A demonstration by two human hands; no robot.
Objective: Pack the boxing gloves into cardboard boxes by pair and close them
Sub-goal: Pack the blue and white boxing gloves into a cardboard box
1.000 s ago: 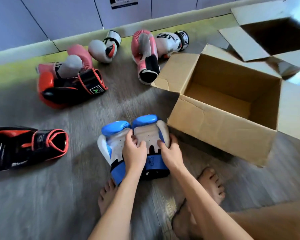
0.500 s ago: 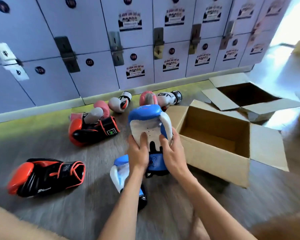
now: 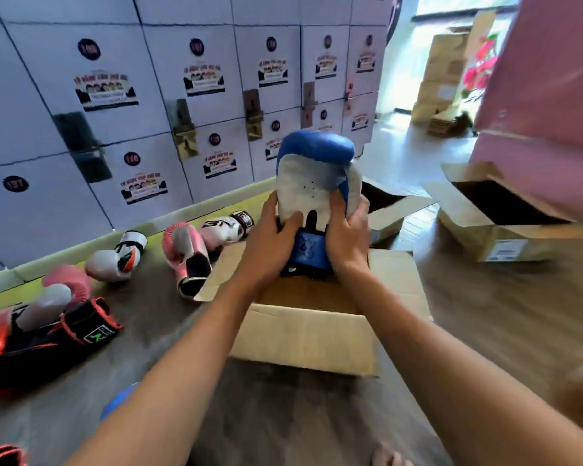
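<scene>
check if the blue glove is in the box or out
Out. The left hand and right hand hold the glove upright above the open box, cuff down.

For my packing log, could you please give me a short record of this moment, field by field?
Held: blue and white glove, upright, cuff down
Grip: left hand and right hand hold its sides near the cuff
Position: above the open cardboard box, not yet inside
Floor, left of box: pink glove, white glove, red and black glove
Further right: second open box
Backdrop: lockers
</scene>
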